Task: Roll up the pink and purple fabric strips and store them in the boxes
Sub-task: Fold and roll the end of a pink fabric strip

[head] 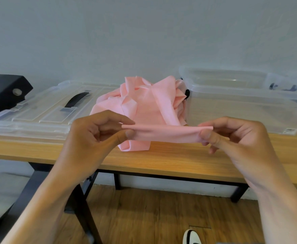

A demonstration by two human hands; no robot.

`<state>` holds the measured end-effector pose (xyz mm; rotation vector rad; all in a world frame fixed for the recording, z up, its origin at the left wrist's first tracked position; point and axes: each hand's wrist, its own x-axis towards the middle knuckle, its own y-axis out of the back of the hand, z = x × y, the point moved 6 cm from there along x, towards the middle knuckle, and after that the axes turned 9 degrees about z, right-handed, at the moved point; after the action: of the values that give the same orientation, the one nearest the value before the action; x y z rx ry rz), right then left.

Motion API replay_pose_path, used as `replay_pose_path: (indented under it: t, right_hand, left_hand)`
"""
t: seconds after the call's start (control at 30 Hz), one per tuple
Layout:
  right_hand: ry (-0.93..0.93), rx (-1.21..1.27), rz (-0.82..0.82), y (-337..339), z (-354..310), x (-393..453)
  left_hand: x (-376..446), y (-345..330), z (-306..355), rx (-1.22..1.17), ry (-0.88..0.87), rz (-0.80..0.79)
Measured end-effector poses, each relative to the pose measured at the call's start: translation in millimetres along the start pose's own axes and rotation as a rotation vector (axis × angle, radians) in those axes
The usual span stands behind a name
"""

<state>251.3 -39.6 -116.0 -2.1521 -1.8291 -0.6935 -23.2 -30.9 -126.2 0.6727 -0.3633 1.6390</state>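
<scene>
A pink fabric strip (165, 133) is stretched level between my two hands, above the front edge of the wooden table (161, 159). My left hand (93, 136) pinches its left end between thumb and fingers. My right hand (232, 136) pinches its right end the same way. The strip trails back down into a crumpled heap of pink fabric (144, 103) in the middle of the table. An open clear plastic box (246, 103) stands at the right, just behind the heap. No purple fabric is in view.
A clear box lid with a black handle (44, 110) lies flat on the table at the left. A black object (1, 92) sits at the far left edge. Below are the table's black legs, a wood floor and a white shoe (191, 237).
</scene>
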Motion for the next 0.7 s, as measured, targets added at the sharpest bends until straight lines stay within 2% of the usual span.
replay_pose_path:
  t: [0.1,0.33,0.5,0.6,0.7]
  right_hand:
    - [0.020,-0.043,0.013,1,2,1]
    - [0.018,0.055,-0.030,-4,6,2]
    - [0.222,-0.062,0.024,1,-3,2]
    - [0.379,0.027,0.030,0,-12,-2]
    - [0.445,0.061,0.061,1,-15,-5]
  left_hand:
    - [0,-2,1,-0.010,-0.007,-0.031]
    - [-1,-5,4,-0.063,-0.070,0.046]
    - [-2,-6,3,-0.043,-0.121,0.063]
    - [-3,-4,9,-0.058,-0.186,0.128]
    - [-5,-5,16,-0.084,-0.231,0.167]
